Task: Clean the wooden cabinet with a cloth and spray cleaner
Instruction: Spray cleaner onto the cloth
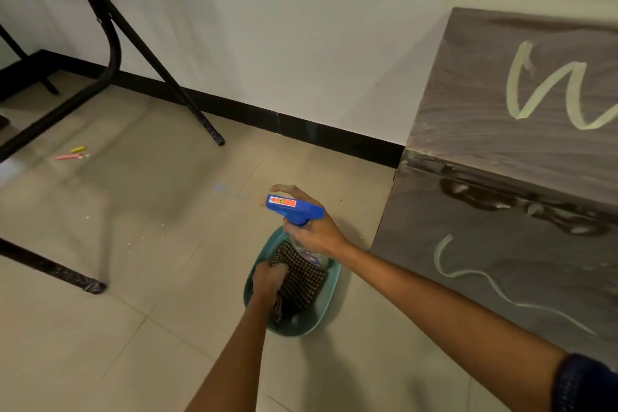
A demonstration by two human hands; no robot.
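As RH (316,232) grips sprayer (294,206), LH (268,279) grips cloth (305,282)

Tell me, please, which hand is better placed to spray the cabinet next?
Probably the right hand: it holds the spray bottle, and the cabinet stands on its side. The left hand grips the cloth in the basin.

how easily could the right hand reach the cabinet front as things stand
Probably yes: the right hand, holding the spray bottle, is beside the cabinet with nothing between them, though the bottle points away.
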